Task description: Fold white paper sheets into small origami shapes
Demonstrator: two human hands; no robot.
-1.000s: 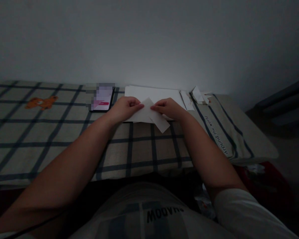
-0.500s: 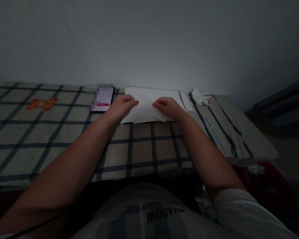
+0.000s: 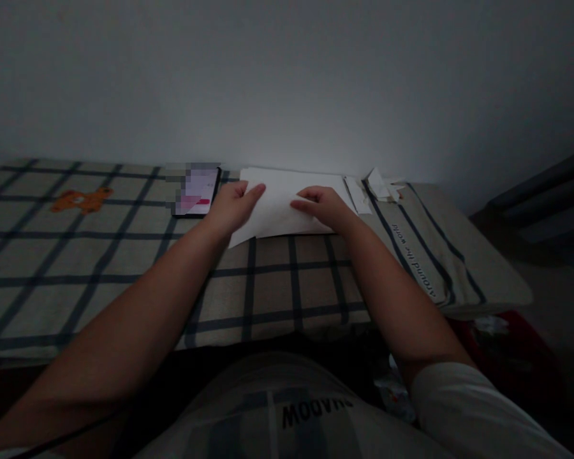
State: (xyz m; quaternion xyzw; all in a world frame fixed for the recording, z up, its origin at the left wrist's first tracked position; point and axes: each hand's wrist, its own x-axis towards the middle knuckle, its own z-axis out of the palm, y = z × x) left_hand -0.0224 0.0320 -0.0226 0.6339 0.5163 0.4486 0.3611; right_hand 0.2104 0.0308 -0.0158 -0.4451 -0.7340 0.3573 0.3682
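Head-worn view, facing forward and down, above the hands (image 3: 233, 203)

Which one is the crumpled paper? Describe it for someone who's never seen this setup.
Start at the long checked cloth against the pale wall and find the broad white sheets near its middle. Go right, past the narrow white strip beside them, to the crumpled paper. Unlike the sheets and strip, it juts up in uneven, pointed folds.
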